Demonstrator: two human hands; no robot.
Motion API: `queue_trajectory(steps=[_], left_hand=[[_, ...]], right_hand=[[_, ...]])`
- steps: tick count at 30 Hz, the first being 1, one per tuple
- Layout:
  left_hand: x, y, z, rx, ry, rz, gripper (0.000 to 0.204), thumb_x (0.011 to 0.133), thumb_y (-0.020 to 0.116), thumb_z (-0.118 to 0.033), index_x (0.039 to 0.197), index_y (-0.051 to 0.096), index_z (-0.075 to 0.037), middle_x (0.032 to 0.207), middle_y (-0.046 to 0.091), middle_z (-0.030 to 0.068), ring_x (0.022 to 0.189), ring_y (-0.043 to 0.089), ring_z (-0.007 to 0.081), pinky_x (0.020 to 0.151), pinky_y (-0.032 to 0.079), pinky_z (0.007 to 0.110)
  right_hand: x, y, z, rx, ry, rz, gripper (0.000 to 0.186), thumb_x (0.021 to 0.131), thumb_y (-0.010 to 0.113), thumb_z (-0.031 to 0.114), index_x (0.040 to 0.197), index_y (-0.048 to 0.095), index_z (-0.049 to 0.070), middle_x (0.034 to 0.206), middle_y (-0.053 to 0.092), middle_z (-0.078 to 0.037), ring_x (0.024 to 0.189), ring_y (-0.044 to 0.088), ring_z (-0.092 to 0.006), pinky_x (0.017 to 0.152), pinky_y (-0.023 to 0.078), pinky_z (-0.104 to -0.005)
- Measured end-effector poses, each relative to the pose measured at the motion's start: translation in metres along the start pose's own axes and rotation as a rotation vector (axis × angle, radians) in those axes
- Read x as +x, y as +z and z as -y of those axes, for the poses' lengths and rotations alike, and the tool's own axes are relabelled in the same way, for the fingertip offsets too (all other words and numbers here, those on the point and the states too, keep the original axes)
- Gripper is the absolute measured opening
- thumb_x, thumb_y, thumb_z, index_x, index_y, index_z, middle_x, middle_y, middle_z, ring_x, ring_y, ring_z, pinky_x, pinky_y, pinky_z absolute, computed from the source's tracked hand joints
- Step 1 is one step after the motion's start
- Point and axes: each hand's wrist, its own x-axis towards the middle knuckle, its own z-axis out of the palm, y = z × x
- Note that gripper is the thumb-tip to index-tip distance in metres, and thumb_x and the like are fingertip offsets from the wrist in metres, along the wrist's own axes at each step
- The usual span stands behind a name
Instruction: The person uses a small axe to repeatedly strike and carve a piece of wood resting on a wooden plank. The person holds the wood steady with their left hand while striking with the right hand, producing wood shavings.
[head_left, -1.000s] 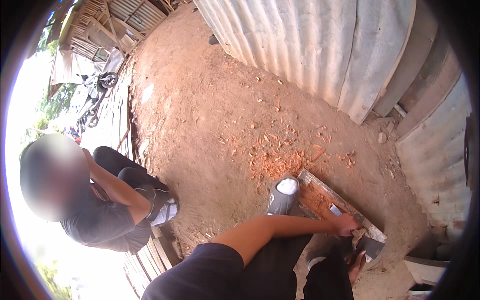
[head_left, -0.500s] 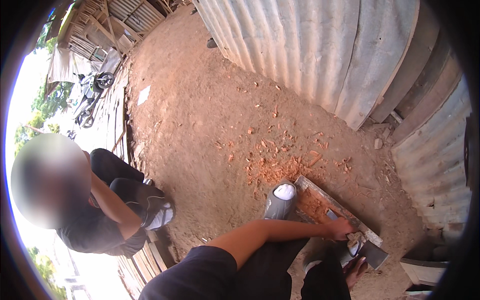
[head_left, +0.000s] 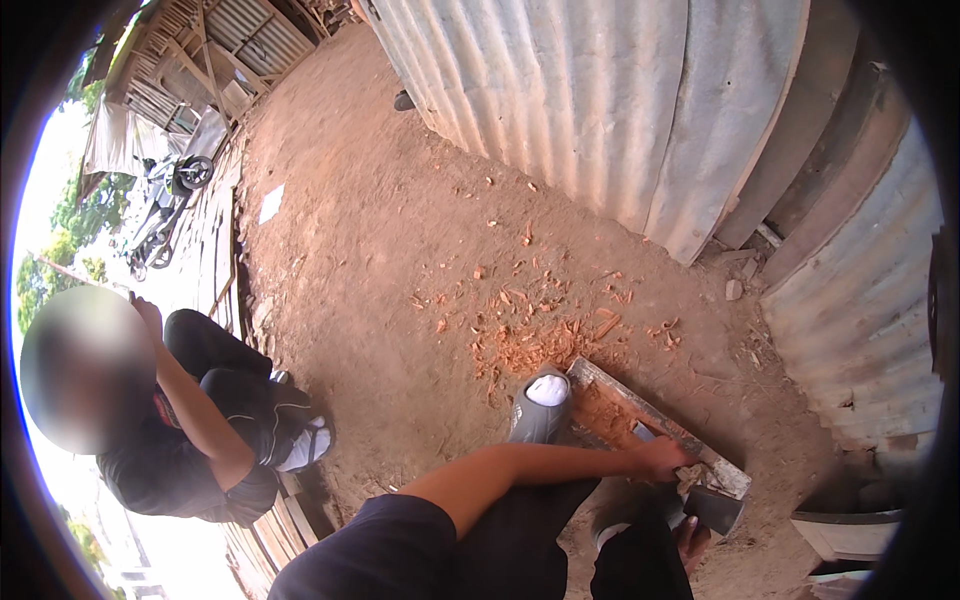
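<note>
A hollowed length of wood (head_left: 607,409), reddish inside with pale, worn edges, lies on the ground at lower right. Over its near half, my left hand (head_left: 663,459) is closed around a tool with a flat, shiny metal end (head_left: 643,431); its exact kind is unclear. Just below, my right hand (head_left: 691,545) is curled closed at a tool with a dark, flat, rectangular head (head_left: 715,511), whose handle is hidden. A rough pale wooden piece (head_left: 690,478) shows between the hands. My grey shoe (head_left: 541,408) stands against the wood's far end.
Reddish shavings (head_left: 530,342) are scattered on the dirt beyond the wood. A corrugated metal wall (head_left: 560,110) runs along the right. Another person (head_left: 200,420) in dark clothes sits at left, near a parked motorcycle (head_left: 165,205). A pale container (head_left: 845,535) stands at lower right.
The whole view has shifted slightly, moving the scene leftward. The dark-headed tool sits closer below my left hand, covering the shiny part that showed there. The other person's hand is raised beside the head.
</note>
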Motion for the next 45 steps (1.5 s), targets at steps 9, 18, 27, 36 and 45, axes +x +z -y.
queue_trajectory(steps=[9,18,27,36,45], left_hand=[[-0.012,0.011,0.033,0.188,0.011,0.062,0.047,0.080,0.072,-0.028,0.124,0.068,-0.011,0.097,0.073,0.0213,0.086,0.072,0.0435,0.075,0.057,0.056],[0.014,-0.003,0.003,0.014,-0.046,0.010,0.042,0.077,0.074,-0.023,0.115,0.065,-0.007,0.094,0.072,0.0204,0.087,0.071,0.0438,0.075,0.056,0.055],[0.013,-0.010,-0.003,0.019,-0.074,0.031,0.039,0.079,0.073,-0.020,0.115,0.066,-0.009,0.093,0.073,0.0197,0.088,0.071,0.0434,0.076,0.056,0.055],[0.019,-0.006,0.001,0.060,-0.116,0.067,0.038,0.080,0.075,-0.026,0.113,0.066,-0.010,0.090,0.073,0.0203,0.085,0.071,0.0441,0.074,0.057,0.056],[0.021,0.000,0.002,0.102,-0.124,0.103,0.048,0.079,0.074,-0.023,0.124,0.067,-0.010,0.090,0.073,0.0196,0.085,0.072,0.0414,0.075,0.057,0.053]], right_hand=[[0.003,0.026,0.030,0.071,-0.086,-0.025,0.038,0.108,0.057,0.034,0.118,0.060,-0.003,0.078,0.058,-0.012,0.063,0.060,-0.0245,0.052,0.047,-0.0391],[0.032,0.000,0.072,0.401,0.402,-0.001,0.056,0.111,0.048,0.049,0.077,0.053,0.004,0.056,0.049,-0.003,0.042,0.051,-0.0133,0.037,0.040,-0.0298],[0.042,-0.008,0.066,0.252,0.278,0.224,0.061,0.111,0.048,0.050,0.076,0.057,0.001,0.053,0.048,-0.002,0.043,0.053,-0.0140,0.039,0.041,-0.0308],[0.043,-0.005,0.057,0.396,0.320,0.100,0.052,0.113,0.045,0.044,0.083,0.054,0.002,0.059,0.051,-0.004,0.042,0.051,-0.0129,0.038,0.040,-0.0299],[0.049,-0.011,0.065,0.307,0.309,0.095,0.051,0.112,0.048,0.043,0.083,0.055,0.002,0.060,0.053,-0.004,0.044,0.053,-0.0135,0.041,0.043,-0.0308]])
